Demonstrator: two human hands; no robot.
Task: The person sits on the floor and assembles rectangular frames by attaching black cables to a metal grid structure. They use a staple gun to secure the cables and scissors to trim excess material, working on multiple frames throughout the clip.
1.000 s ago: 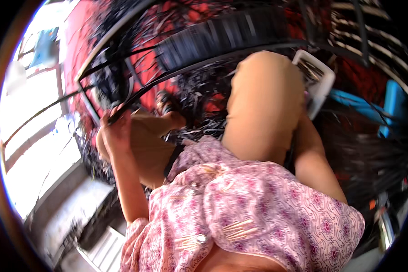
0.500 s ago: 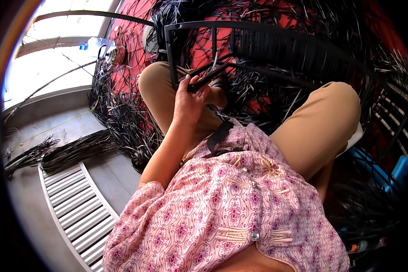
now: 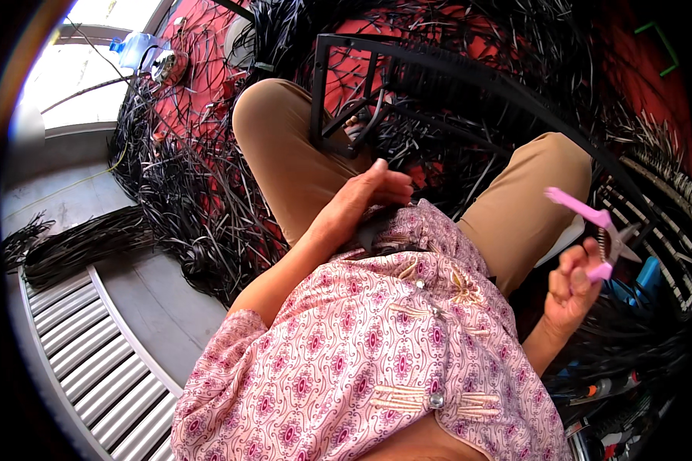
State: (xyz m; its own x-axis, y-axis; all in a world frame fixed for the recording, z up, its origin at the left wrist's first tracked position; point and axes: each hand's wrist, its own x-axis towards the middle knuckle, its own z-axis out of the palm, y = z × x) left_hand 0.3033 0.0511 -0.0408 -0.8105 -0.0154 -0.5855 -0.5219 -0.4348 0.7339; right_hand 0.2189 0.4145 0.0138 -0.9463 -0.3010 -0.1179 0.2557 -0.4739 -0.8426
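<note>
On the right, my right hand is closed around the lower handle of a pair of pink-handled snips. The other handle swings wide, with a spring between the two and the metal blades parted. My left hand hovers over my lap, thumb raised and fingers loosely bent, with nothing visible in it. Just beyond it stands a black metal frame, its lower corner between my knees. Dark woven strips fill part of that frame. A foot in a sandal shows through it.
Loose black strips lie heaped over the red floor covering. At the left are a slatted white rack and a black strip bundle. A clear jug stands far left. On the right are a blue object and tools.
My left hand has left the black frame and drawn back toward my lap. My right hand has come into view at the right with the snips. The view has shifted a little.
</note>
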